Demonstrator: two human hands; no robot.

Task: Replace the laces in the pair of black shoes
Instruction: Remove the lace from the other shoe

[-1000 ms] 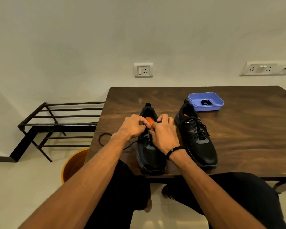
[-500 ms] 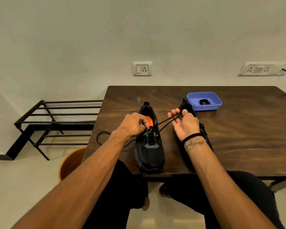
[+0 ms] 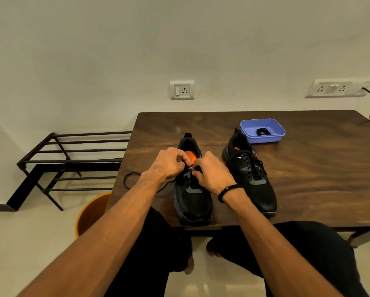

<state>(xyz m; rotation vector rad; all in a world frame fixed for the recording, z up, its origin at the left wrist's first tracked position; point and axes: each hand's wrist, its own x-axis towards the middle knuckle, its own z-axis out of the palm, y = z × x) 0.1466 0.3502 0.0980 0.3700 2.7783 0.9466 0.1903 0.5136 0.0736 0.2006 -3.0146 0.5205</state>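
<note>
We see both forearms reach forward from the bottom of the view and meet over the upper eyelets of the left shoe [image 3: 193, 196]. The left hand [image 3: 169, 163] is turned knuckles up, its fingers curled tight, and its grip appears to pinch the black lace [image 3: 130, 179] at the shoe's throat. The right hand [image 3: 212, 173] faces it, almost touching, fingers curled in the same narrow way at the lace by the tongue; a dark band circles its wrist. What exactly each fingertip holds is hidden behind the knuckles.

We count two black shoes on the worktop [image 3: 308, 179], standing side by side with toes toward us. The left shoe shows an orange insole in its opening, and the lace runs out from under the left hand and loops over the worktop's left edge. The right shoe [image 3: 251, 179] stands just beside it, fully laced and untouched.

We count one blue tray [image 3: 263, 139] behind the right shoe, near its heel, holding one coiled black lace [image 3: 263, 131]. Two socket plates are on the wall: one socket [image 3: 182, 90] above the worktop's left part, one socket strip [image 3: 333, 88] to the right with a cable. One dark metal rack [image 3: 72, 159] stands on the floor at the left, and one orange bucket [image 3: 92, 213] sits beside the worktop's near left corner.
</note>
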